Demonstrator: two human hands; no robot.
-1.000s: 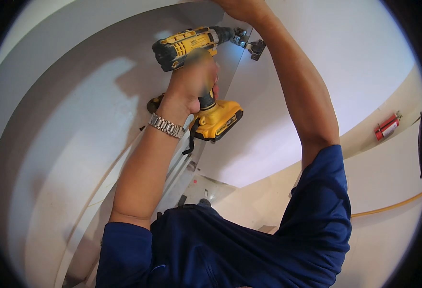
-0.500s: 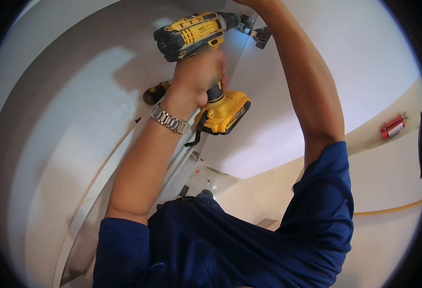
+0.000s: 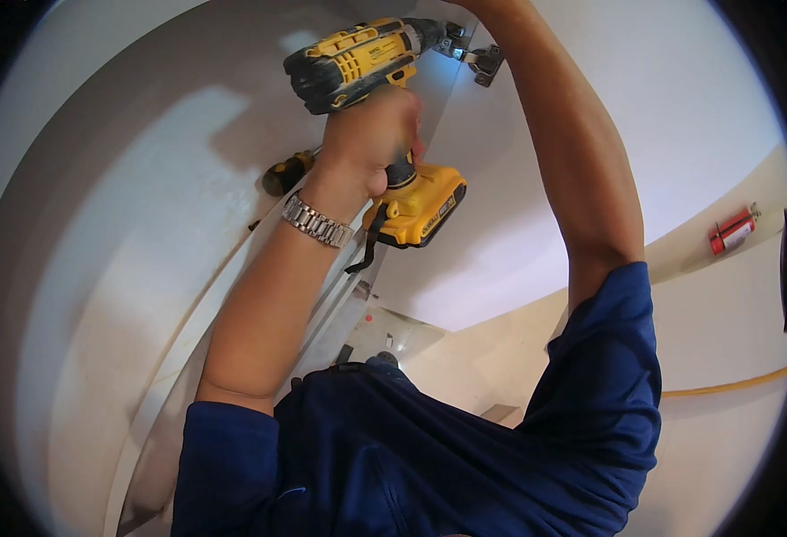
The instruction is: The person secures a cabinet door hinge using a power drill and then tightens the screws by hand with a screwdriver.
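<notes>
My left hand point(image 3: 374, 130) is wrapped round the grip of a yellow and black cordless drill point(image 3: 362, 58). Its battery sits below my fist, with a black strap hanging beside it. The drill's chuck points up and right, right up against a metal cabinet hinge point(image 3: 483, 64) between the grey panel and the white panel point(image 3: 501, 206). A small bluish light falls on the hinge. Whether the bit touches a screw I cannot make out. My right arm is raised beside the hinge; only the edge of my right hand point(image 3: 483, 5) shows at the top, its fingers out of view.
Behind my left wrist lies a black and yellow tool handle point(image 3: 286, 173), perhaps a screwdriver, on a pale ledge. A large grey-white panel point(image 3: 98, 295) curves along the left. A red fire extinguisher point(image 3: 732, 230) is at the far right, above a yellow-brown strip point(image 3: 724, 385).
The view has shifted very slightly. My left hand still holds the drill at the hinge, and my right arm stays raised.
</notes>
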